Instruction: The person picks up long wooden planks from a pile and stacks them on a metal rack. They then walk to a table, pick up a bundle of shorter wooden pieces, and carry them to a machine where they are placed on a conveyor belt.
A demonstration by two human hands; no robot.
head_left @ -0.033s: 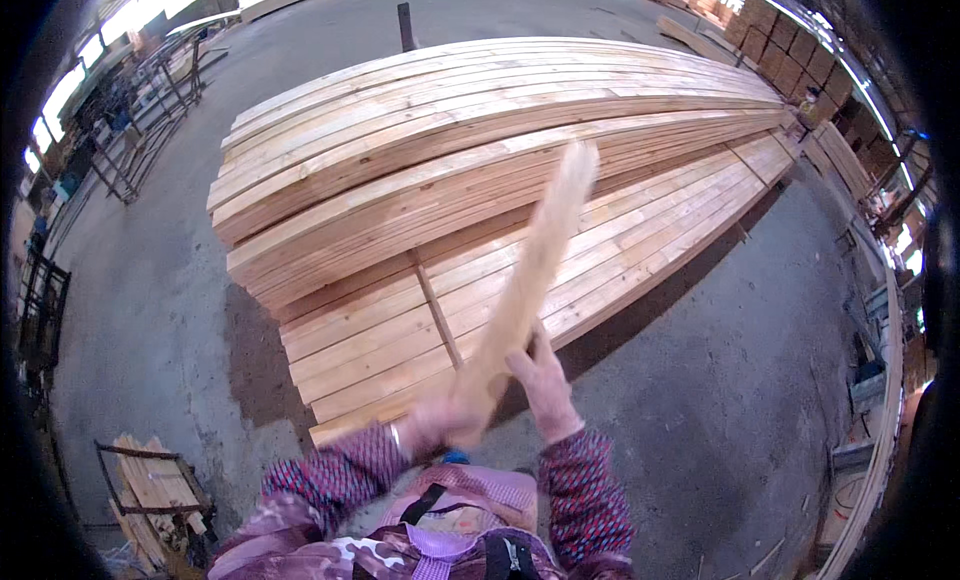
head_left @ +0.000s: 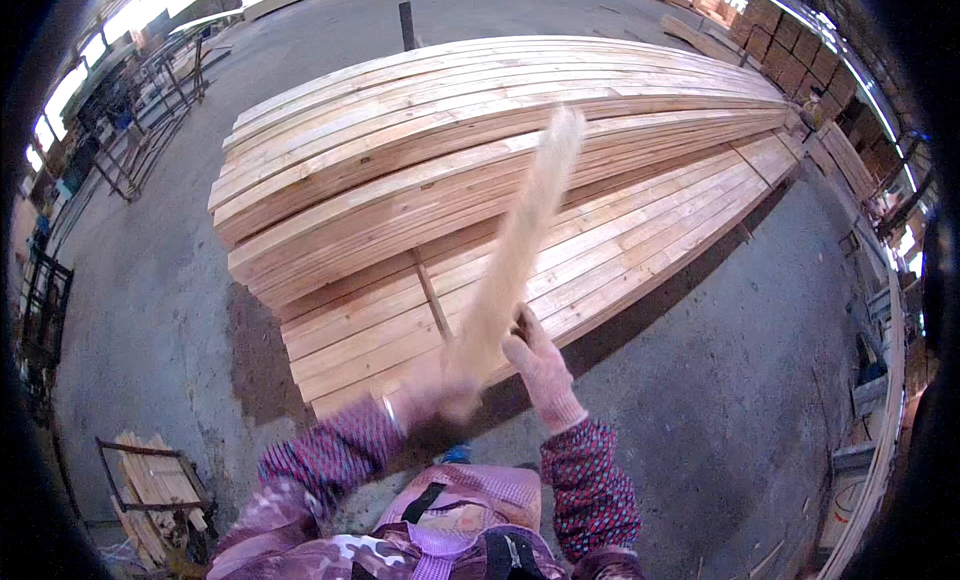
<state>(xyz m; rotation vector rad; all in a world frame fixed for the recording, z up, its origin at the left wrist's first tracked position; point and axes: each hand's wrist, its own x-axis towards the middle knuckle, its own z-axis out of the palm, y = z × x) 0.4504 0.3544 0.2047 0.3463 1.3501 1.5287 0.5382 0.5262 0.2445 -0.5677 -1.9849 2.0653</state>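
Wood pc (head_left: 512,255), long, pale, motion-blurred, is held up slantwise in front of the lumber stack (head_left: 400,175); its tip overlaps the stack's upper tier in view, its low end is off the stack's near edge. L hand (head_left: 440,395), also blurred, is wrapped round that low end, just off the stack's near L corner. R hand (head_left: 543,368) is a bit farther R along the stack's near edge, thumb & fingers curled at the wood pc's R side; can't tell if it's gripping or only beside it.

Stack = long boards, upper tier set back, lower tier (head_left: 620,240) sticking out on near side w/ a thin cross strip (head_left: 430,290) on top. Patterned sleeves & pink-purple apron (head_left: 500,490) nearest the wearer, this side of stack. Dark post (head_left: 406,25) upright just behind stack. Metal-framed holder w/ wood offcuts (head_left: 155,475) near-L of stack. Brown stacked blocks (head_left: 785,50) beyond stack's far R end. Grey concrete floor (head_left: 700,410) around stack.
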